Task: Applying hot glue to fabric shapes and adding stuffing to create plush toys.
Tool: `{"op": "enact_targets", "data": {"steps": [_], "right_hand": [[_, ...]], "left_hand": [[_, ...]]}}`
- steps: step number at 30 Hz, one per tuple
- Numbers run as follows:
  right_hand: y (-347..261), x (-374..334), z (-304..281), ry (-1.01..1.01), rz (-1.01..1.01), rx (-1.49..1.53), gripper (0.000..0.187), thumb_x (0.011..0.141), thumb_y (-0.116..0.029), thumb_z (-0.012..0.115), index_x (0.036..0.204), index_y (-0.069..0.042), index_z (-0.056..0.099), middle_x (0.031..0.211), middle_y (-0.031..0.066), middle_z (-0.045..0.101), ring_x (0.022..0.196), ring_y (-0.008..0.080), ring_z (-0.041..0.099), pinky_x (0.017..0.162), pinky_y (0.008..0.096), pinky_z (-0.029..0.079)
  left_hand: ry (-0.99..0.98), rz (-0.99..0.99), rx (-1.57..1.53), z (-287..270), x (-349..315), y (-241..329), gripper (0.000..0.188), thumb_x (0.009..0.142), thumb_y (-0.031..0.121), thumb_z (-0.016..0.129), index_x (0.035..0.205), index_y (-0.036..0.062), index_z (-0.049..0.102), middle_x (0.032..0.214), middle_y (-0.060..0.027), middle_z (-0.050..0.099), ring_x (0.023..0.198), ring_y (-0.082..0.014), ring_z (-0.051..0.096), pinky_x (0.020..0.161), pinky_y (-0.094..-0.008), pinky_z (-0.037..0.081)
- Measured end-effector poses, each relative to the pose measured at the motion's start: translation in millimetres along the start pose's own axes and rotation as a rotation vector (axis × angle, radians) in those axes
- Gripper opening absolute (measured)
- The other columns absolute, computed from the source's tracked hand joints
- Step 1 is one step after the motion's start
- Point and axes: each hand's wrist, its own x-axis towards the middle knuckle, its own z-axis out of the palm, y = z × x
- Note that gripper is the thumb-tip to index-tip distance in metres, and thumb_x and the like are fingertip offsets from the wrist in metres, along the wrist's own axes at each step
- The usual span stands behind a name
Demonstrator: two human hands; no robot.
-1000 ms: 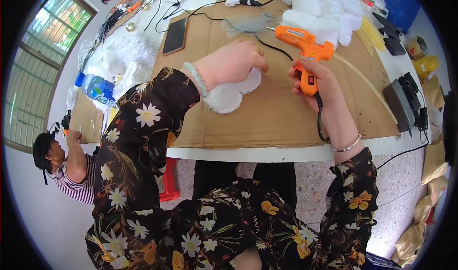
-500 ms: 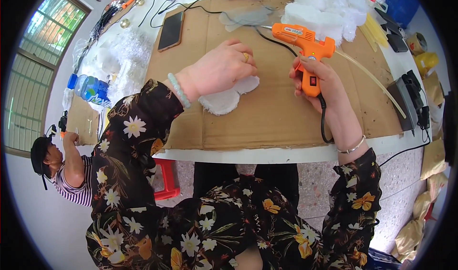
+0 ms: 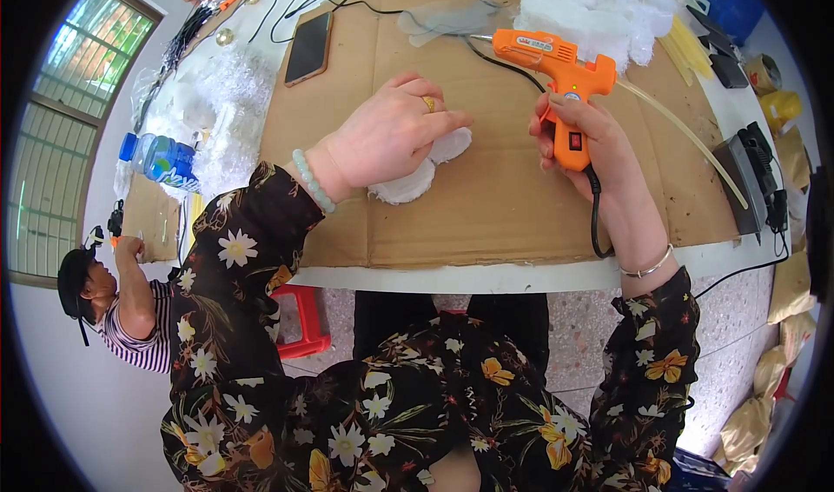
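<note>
My right hand grips an orange hot glue gun by its handle, the fingers wrapped round it. Its metal nozzle points left over a crumpled translucent sheet, and a glue stick trails from its rear. Over the cardboard, my left hand is curled on a white fluffy padding piece with rounded lobes. One finger reaches right, above the lobe at the right. The other fingertips are partly hidden under the hand.
A phone lies at the far left of the cardboard. White fluffy pieces are heaped behind the glue gun. At left stand a blue-capped bottle and shredded white material. Black cords cross the table; a co-worker sits at left.
My left hand has shifted slightly left, one finger now stretched further right and more of the right lobe hidden beneath it. The glue gun stays in my right hand, nearly in place.
</note>
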Motion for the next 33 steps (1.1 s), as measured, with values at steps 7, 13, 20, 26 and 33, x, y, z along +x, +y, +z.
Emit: {"op": "enact_targets", "data": {"steps": [7, 13, 20, 26, 33], "right_hand": [[-1.2, -1.9, -3.2, -0.012, -0.013, -0.054, 0.021, 0.090, -0.025, 0.056, 0.089, -0.004, 0.057, 0.076, 0.0064, 0.062, 0.057, 0.0112, 0.056, 0.051, 0.0246, 0.048], [0.3, -0.3, 0.5, -0.037, -0.035, -0.019, 0.022, 0.090, -0.025, 0.056, 0.089, -0.002, 0.058, 0.076, 0.0081, 0.062, 0.056, 0.0119, 0.057, 0.049, 0.0251, 0.049], [4.6, 0.9, -5.7, 0.005, -0.021, -0.031, 0.023, 0.090, -0.024, 0.056, 0.089, -0.002, 0.058, 0.076, 0.0089, 0.062, 0.056, 0.0127, 0.057, 0.049, 0.0261, 0.049], [-1.7, -1.1, 3.7, -0.017, -0.022, -0.007, 0.023, 0.089, -0.024, 0.056, 0.089, -0.002, 0.058, 0.076, 0.0091, 0.062, 0.056, 0.0130, 0.057, 0.049, 0.0262, 0.049], [-0.1, 0.2, 1.9, -0.045, -0.025, -0.018, 0.021, 0.089, -0.022, 0.056, 0.089, -0.002, 0.058, 0.076, 0.0090, 0.062, 0.056, 0.0125, 0.057, 0.049, 0.0259, 0.049]], "left_hand": [[-0.144, 0.017, 0.012, -8.2, 8.6, 5.7, 0.033, 0.072, 0.003, 0.057, 0.101, 0.0147, 0.068, 0.086, -0.0035, 0.063, 0.097, -0.0231, 0.056, 0.092, -0.0376, 0.040], [-0.110, 0.024, 0.015, -14.2, 2.5, 2.7, 0.030, 0.070, 0.001, 0.058, 0.095, 0.0138, 0.068, 0.085, -0.0034, 0.064, 0.097, -0.0227, 0.056, 0.091, -0.0369, 0.040], [-0.151, -0.017, 0.021, -3.0, 9.9, 4.3, 0.036, 0.075, 0.002, 0.055, 0.106, 0.0157, 0.065, 0.086, -0.0023, 0.063, 0.093, -0.0212, 0.057, 0.092, -0.0375, 0.040], [-0.208, 0.046, 0.113, -19.2, 5.5, 10.7, 0.035, 0.078, 0.004, 0.051, 0.108, 0.0159, 0.066, 0.093, -0.0020, 0.062, 0.094, -0.0210, 0.057, 0.095, -0.0374, 0.038], [-0.158, -0.010, -0.003, -11.3, -4.0, -1.0, 0.034, 0.071, 0.001, 0.057, 0.100, 0.0131, 0.068, 0.101, -0.0024, 0.063, 0.103, -0.0241, 0.055, 0.097, -0.0395, 0.038]]}}
